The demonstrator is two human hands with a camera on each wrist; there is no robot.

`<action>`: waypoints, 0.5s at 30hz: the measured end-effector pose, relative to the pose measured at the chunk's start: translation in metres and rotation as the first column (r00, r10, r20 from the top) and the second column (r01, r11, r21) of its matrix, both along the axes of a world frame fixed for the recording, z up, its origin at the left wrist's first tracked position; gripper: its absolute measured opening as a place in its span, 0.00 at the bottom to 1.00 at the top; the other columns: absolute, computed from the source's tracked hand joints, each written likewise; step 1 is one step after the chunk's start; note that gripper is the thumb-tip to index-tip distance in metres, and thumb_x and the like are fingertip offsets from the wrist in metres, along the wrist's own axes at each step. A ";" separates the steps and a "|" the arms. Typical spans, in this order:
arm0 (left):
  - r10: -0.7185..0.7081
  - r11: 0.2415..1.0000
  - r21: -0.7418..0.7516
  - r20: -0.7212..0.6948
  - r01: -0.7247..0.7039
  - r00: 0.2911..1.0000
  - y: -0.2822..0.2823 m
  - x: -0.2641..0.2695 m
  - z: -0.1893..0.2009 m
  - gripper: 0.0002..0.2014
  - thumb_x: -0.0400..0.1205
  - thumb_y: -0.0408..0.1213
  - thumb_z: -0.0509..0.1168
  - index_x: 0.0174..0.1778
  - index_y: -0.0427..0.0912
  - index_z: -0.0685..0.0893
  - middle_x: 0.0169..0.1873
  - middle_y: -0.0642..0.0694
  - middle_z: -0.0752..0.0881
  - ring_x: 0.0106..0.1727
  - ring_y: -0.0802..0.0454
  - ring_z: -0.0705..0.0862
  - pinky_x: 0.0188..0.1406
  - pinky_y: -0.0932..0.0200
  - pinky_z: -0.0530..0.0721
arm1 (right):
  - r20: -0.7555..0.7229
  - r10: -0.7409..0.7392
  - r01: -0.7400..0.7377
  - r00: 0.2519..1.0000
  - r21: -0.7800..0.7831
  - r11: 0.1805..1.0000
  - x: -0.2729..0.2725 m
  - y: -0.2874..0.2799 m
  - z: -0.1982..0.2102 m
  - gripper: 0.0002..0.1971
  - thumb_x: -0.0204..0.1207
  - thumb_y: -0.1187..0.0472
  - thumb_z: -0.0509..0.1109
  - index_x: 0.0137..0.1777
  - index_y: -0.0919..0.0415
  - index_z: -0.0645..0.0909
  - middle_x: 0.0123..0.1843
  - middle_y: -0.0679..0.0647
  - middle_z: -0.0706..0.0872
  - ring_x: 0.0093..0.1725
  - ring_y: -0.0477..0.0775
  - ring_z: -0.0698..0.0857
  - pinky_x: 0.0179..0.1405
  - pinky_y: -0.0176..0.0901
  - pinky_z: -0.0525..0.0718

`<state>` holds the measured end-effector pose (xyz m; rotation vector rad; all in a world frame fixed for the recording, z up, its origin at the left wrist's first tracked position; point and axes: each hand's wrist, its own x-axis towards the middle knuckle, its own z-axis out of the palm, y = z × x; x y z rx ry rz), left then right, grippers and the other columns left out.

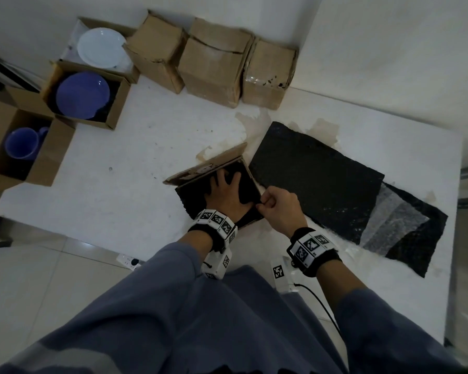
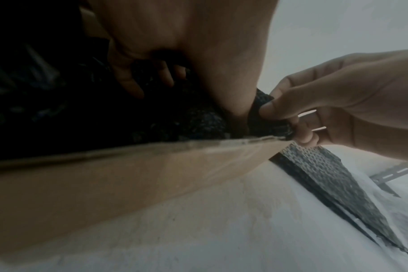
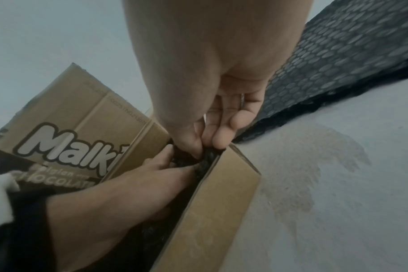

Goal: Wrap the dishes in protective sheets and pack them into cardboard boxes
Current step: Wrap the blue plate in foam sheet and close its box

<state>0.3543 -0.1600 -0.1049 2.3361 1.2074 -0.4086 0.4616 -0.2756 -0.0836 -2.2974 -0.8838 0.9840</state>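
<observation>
A: White table (image 1: pixel 125 168), near edge: open box (image 3: pixel 212 211), black wrapped bundle (image 2: pixel 193 117) inside.
B: Hands?
A: Left hand (image 1: pixel 226 194) flat, pressing it down; right hand (image 1: pixel 277 209) pinches wrap at box's right corner.

Both arms reach forward and down from grey-blue sleeves (image 1: pixel 173 306), each wrist wearing a black band with square black-and-white markers. The left hand (image 1: pixel 226 191) lies palm down with its fingers (image 1: pixel 219 178) spread and straight, pressing flat on dark wrapping inside a box. The right hand (image 1: pixel 277 206) sits just beside it, knuckles up, fingers curled, with the thumb (image 2: pixel 271 108) and forefinger pinching a fold of the dark wrapping at the box's corner. The 2 hands nearly touch at the left thumb.
</observation>
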 end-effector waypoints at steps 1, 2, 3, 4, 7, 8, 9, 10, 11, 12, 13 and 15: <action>0.009 1.000 0.006 -0.004 -0.009 1.000 0.000 0.001 0.000 0.38 0.71 0.60 0.72 0.74 0.53 0.65 0.73 0.39 0.59 0.74 0.34 0.63 0.59 0.35 0.81 | -0.005 0.003 -0.003 1.000 0.001 1.000 0.001 0.000 0.000 0.07 0.73 0.63 0.78 0.41 0.53 0.81 0.34 0.46 0.83 0.35 0.44 0.82 0.34 0.35 0.77; 0.015 1.000 0.011 -0.005 -0.015 1.000 0.000 0.002 0.000 0.38 0.71 0.60 0.73 0.73 0.53 0.65 0.72 0.39 0.59 0.74 0.34 0.64 0.59 0.35 0.81 | -0.012 0.005 -0.005 1.000 0.002 1.000 0.002 0.000 0.000 0.07 0.73 0.63 0.78 0.41 0.54 0.81 0.34 0.46 0.84 0.35 0.44 0.82 0.34 0.35 0.77; 0.021 1.000 0.013 -0.001 -0.020 1.000 0.000 0.002 0.000 0.38 0.70 0.60 0.73 0.73 0.53 0.65 0.72 0.40 0.60 0.74 0.35 0.64 0.59 0.36 0.81 | -0.016 0.005 -0.005 1.000 0.002 1.000 0.002 0.000 0.001 0.07 0.73 0.63 0.78 0.41 0.54 0.81 0.34 0.47 0.84 0.35 0.44 0.83 0.34 0.35 0.77; 0.025 1.000 0.013 0.004 -0.025 1.000 -0.001 0.002 -0.001 0.38 0.70 0.60 0.74 0.73 0.54 0.66 0.72 0.40 0.60 0.73 0.35 0.64 0.59 0.36 0.81 | -0.016 0.003 -0.003 1.000 0.003 1.000 0.002 0.000 0.001 0.08 0.73 0.63 0.78 0.41 0.54 0.81 0.34 0.47 0.84 0.35 0.44 0.83 0.35 0.35 0.77; 0.035 0.999 0.011 -0.007 -0.034 0.999 -0.001 0.004 -0.002 0.41 0.69 0.60 0.74 0.75 0.54 0.65 0.73 0.40 0.59 0.74 0.35 0.63 0.60 0.35 0.80 | -0.028 -0.009 0.009 1.000 -0.001 1.000 0.001 0.000 0.000 0.07 0.72 0.64 0.78 0.41 0.54 0.82 0.33 0.47 0.84 0.34 0.42 0.83 0.34 0.34 0.77; 0.044 0.999 0.004 -0.021 -0.044 0.999 -0.001 0.005 -0.002 0.42 0.68 0.60 0.75 0.76 0.54 0.64 0.73 0.40 0.59 0.74 0.35 0.62 0.61 0.35 0.79 | -0.036 -0.011 0.011 0.999 -0.001 1.000 0.000 0.000 -0.001 0.07 0.72 0.65 0.78 0.41 0.54 0.82 0.33 0.46 0.84 0.34 0.42 0.82 0.34 0.34 0.76; 0.057 0.998 -0.004 -0.035 -0.057 0.998 -0.002 0.007 -0.003 0.44 0.68 0.60 0.75 0.77 0.54 0.63 0.74 0.40 0.58 0.75 0.35 0.62 0.63 0.34 0.78 | -0.040 -0.011 0.011 0.999 0.002 1.000 0.000 0.000 0.000 0.07 0.72 0.65 0.78 0.42 0.54 0.82 0.33 0.46 0.84 0.33 0.42 0.82 0.34 0.34 0.76; 0.068 0.998 -0.008 -0.048 -0.068 0.997 -0.004 0.009 -0.003 0.46 0.67 0.60 0.76 0.78 0.54 0.62 0.74 0.39 0.57 0.75 0.34 0.61 0.64 0.34 0.77 | -0.039 -0.009 0.010 0.999 0.005 1.000 0.000 0.000 0.001 0.07 0.72 0.65 0.77 0.42 0.54 0.82 0.33 0.47 0.84 0.33 0.42 0.82 0.35 0.35 0.76; 0.076 0.997 -0.008 -0.060 -0.076 0.995 -0.005 0.012 -0.003 0.48 0.66 0.59 0.77 0.79 0.54 0.61 0.75 0.39 0.57 0.76 0.34 0.60 0.65 0.33 0.76 | -0.037 -0.008 0.008 0.999 0.007 1.000 -0.001 0.000 0.001 0.07 0.72 0.65 0.77 0.42 0.54 0.82 0.33 0.47 0.83 0.33 0.42 0.82 0.35 0.36 0.76; 0.079 0.997 -0.008 -0.073 -0.080 0.994 -0.006 0.013 -0.003 0.49 0.65 0.59 0.77 0.79 0.55 0.60 0.76 0.39 0.56 0.77 0.34 0.60 0.66 0.32 0.75 | -0.032 -0.005 0.006 0.999 0.007 1.000 -0.001 -0.001 0.002 0.08 0.72 0.65 0.77 0.44 0.54 0.81 0.33 0.46 0.83 0.33 0.43 0.81 0.35 0.37 0.76; 0.078 0.997 -0.004 -0.086 -0.078 0.993 -0.007 0.014 -0.004 0.49 0.65 0.59 0.77 0.79 0.54 0.59 0.76 0.39 0.56 0.77 0.34 0.59 0.67 0.31 0.74 | -0.025 -0.004 0.004 1.000 0.009 1.000 -0.001 -0.001 0.002 0.09 0.72 0.64 0.77 0.45 0.53 0.80 0.33 0.46 0.83 0.33 0.43 0.81 0.34 0.38 0.76; 0.071 0.997 0.017 -0.108 -0.070 0.992 -0.010 0.014 -0.005 0.49 0.67 0.59 0.76 0.80 0.54 0.58 0.77 0.38 0.55 0.77 0.34 0.59 0.67 0.32 0.74 | 0.003 0.014 -0.014 1.000 0.032 0.999 -0.003 -0.003 0.004 0.12 0.72 0.63 0.76 0.48 0.51 0.77 0.34 0.47 0.83 0.33 0.45 0.82 0.32 0.43 0.79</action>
